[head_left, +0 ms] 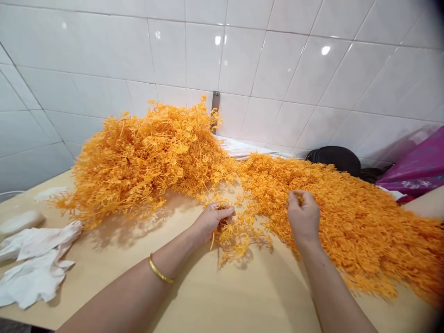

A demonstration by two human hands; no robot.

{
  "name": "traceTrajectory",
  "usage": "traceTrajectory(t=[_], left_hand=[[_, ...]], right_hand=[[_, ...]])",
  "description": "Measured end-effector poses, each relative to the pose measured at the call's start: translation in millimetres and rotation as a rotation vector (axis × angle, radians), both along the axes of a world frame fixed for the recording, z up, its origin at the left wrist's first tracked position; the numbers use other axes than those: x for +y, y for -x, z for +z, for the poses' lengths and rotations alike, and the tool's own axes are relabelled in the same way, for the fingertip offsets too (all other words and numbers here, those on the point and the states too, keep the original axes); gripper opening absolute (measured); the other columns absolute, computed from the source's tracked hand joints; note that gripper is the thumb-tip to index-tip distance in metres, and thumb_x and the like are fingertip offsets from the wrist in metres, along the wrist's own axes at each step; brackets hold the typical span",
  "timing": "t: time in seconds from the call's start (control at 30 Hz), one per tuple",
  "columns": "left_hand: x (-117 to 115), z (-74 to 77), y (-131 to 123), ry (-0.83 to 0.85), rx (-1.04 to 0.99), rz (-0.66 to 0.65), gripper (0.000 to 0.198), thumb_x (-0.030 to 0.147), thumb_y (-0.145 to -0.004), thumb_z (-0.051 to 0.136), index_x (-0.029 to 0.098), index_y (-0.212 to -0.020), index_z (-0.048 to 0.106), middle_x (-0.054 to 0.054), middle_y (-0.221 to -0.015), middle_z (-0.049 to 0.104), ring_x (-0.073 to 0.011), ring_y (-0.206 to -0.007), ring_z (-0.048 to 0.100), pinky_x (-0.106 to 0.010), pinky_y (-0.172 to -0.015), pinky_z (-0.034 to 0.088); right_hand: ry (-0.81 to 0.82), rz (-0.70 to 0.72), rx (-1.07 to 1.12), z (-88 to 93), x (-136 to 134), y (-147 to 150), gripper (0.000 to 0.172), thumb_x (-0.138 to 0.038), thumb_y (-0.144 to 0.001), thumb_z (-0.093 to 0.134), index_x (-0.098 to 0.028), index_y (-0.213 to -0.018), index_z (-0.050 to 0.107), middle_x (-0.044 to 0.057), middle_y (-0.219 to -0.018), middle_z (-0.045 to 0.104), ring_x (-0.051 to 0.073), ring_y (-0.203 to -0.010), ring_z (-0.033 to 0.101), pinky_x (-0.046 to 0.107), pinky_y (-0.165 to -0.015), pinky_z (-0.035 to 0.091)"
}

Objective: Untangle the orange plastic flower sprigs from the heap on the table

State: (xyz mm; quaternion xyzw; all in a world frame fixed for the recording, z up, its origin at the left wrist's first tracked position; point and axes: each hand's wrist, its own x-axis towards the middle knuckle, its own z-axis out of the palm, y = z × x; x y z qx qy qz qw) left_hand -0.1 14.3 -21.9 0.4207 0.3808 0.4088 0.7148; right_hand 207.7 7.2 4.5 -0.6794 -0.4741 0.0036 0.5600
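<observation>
**Both hands in orange plastic sprigs**

Left hand (211, 219) just below centre, toward 6 o'clock, fingers curled down and clasping the top of a loose clump of orange sprigs (237, 240). Clump lying on the wooden tabletop (222, 300), trailing from the hand toward 4 o'clock, one strand dangling under the palm. Gold bangle (159, 273) on that wrist, at 7 o'clock from the hand.

Right hand (303, 219) at 3 o'clock from the left one, near but apart, back turned to the camera. Fingertips pinched on a small orange piece (300, 199) at its 12 o'clock; too little showing to tell the piece's shape. Wrist and palm over the near edge of a low spread of sprigs (367, 231), stretching from centre out to 4 o'clock.

Tall heap of the same sprigs (145, 162) at 10 o'clock, against the white tiled wall (277, 60), meeting the low spread at 12 o'clock from the left hand. Metal bracket (215, 108) on the wall at 12 o'clock, just behind the heap's top.

Crumpled white cloths (34, 268) at 8 o'clock by the table edge; pale oblong lump (19, 222) at 9 o'clock, just above them. Black bag (335, 159) at 2 o'clock behind the spread, magenta plastic bag (419, 166) at 3 o'clock beside it. Bare forearm of another person (428, 203) at the 3 o'clock edge, below the magenta bag, hand out of view.
</observation>
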Motion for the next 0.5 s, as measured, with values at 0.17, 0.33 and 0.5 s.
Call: traceTrajectory(t=[0.17,0.33,0.5], left_hand=[[8,1.2,6,0.176,-0.167,-0.071,0.022,0.034,-0.067,0.058,0.015,-0.064,0.048,0.001,-0.054,0.051,-0.0076,-0.04,0.047,-0.019,-0.037,0.035],[8,3.1,8,0.245,-0.206,-0.066,0.028,0.043,-0.071,0.052,0.015,-0.071,0.05,0.001,-0.056,0.054,-0.0095,-0.043,0.051,-0.02,-0.04,0.039],[6,4.8,7,0.246,-0.253,-0.085,0.038,0.051,-0.071,0.048,0.014,-0.075,0.055,-0.002,-0.058,0.057,-0.012,-0.049,0.056,-0.024,-0.05,0.044]], right_hand=[[0.141,-0.06,-0.469,2.1,-7,9,0.042,-0.022,-0.07,0.043,-0.013,-0.111,0.047,0.013,-0.088,0.057,0.025,-0.077,0.049,0.037,-0.069,0.036],[0.245,0.198,-0.248,10.2,-16,22,0.03,-0.037,-0.078,0.041,-0.018,-0.089,0.06,0.004,-0.058,0.055,0.018,-0.054,0.048,0.029,-0.053,0.033],[0.362,0.731,-0.059,1.2,-18,39,0.031,-0.038,-0.066,0.058,-0.021,-0.093,0.061,0.004,-0.084,0.06,0.018,-0.072,0.051,0.026,-0.06,0.036]])
